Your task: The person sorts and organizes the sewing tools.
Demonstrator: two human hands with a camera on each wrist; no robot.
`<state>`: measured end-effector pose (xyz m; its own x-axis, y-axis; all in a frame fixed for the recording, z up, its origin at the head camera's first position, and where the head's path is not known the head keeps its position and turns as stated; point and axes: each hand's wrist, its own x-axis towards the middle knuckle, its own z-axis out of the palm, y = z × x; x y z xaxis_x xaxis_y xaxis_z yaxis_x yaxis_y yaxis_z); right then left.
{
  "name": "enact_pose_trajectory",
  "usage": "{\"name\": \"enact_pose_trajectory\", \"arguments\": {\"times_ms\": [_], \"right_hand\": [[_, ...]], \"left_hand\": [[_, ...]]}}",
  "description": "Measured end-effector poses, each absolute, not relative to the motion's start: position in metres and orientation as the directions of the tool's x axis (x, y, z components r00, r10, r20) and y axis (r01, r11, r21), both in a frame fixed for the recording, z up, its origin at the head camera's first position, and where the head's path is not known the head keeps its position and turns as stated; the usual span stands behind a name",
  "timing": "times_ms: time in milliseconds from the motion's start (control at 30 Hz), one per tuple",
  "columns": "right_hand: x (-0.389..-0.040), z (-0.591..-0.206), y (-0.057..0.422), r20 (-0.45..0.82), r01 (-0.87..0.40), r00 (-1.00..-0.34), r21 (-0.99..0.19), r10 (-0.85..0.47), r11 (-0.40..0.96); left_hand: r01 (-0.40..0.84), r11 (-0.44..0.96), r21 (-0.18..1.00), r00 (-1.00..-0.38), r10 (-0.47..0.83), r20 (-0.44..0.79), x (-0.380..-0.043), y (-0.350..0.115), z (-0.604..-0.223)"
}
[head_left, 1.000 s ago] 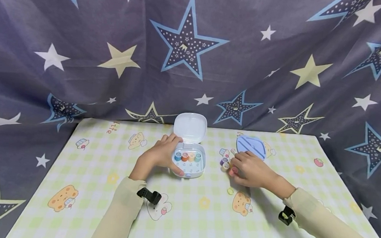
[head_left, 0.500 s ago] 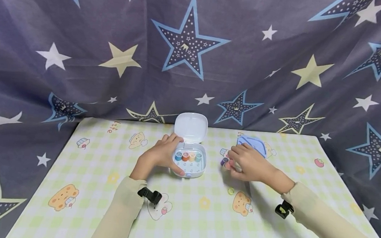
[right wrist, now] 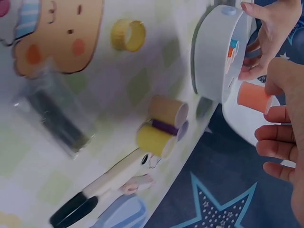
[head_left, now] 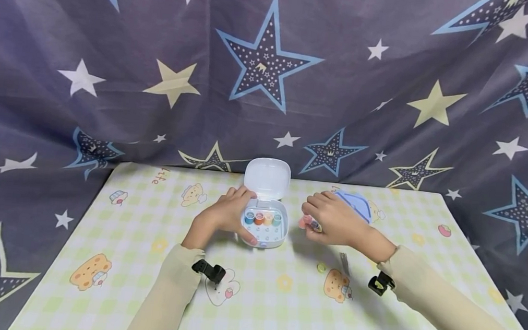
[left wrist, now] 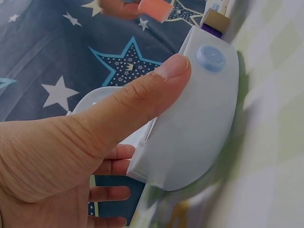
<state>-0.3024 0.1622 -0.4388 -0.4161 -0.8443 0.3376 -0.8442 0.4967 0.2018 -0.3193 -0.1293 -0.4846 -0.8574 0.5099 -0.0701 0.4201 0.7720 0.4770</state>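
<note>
My left hand [head_left: 224, 216] grips the left side of a white sewing box [left wrist: 199, 123], its thumb along the front rim and the fingers round the back. The box's lid [head_left: 267, 178] stands raised. Inside, a row of thread spools [head_left: 259, 218] in blue, orange, peach and teal sits behind bare pegs. Right of the box, above the cloth, my right hand [head_left: 337, 218] pinches a coral-orange thread spool [right wrist: 254, 96] between thumb and fingers. Below it stand a beige spool [right wrist: 166, 110], a yellow spool [right wrist: 154, 140] and a partly hidden purple one.
A blue oval insert [head_left: 356, 205] lies behind my right hand. Near it is a white-handled tool with a dark end [right wrist: 109, 180]. A clear packet of dark thin pieces [right wrist: 57, 114] and a yellow ring [right wrist: 128, 35] lie nearer. A starry curtain [head_left: 229, 130] hangs behind the table.
My right hand has lifted the coral-orange spool from the group and moved left toward the box. The left hand has kept its grip on the box.
</note>
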Motion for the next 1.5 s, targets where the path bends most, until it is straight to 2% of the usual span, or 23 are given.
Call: {"name": "enact_pose_trajectory", "arguments": {"times_ms": [667, 900, 1500], "right_hand": [[-0.307, -0.435, 0.115, 0.242, -0.870, -0.388, 0.223, -0.889, 0.440], [-0.309, -0.436, 0.097, 0.240, -0.888, -0.345, 0.229, -0.907, 0.398], [-0.314, -0.441, 0.068, 0.185, -0.906, -0.290, 0.262, -0.939, 0.332]], "left_hand": [[0.437, 0.739, 0.513, -0.842, 0.537, -0.057, -0.319, -0.135, -0.482], [0.452, 0.745, 0.491, -0.840, 0.540, -0.046, -0.321, -0.135, -0.482], [0.447, 0.746, 0.494, -0.841, 0.539, -0.052, -0.321, -0.135, -0.482]]}}
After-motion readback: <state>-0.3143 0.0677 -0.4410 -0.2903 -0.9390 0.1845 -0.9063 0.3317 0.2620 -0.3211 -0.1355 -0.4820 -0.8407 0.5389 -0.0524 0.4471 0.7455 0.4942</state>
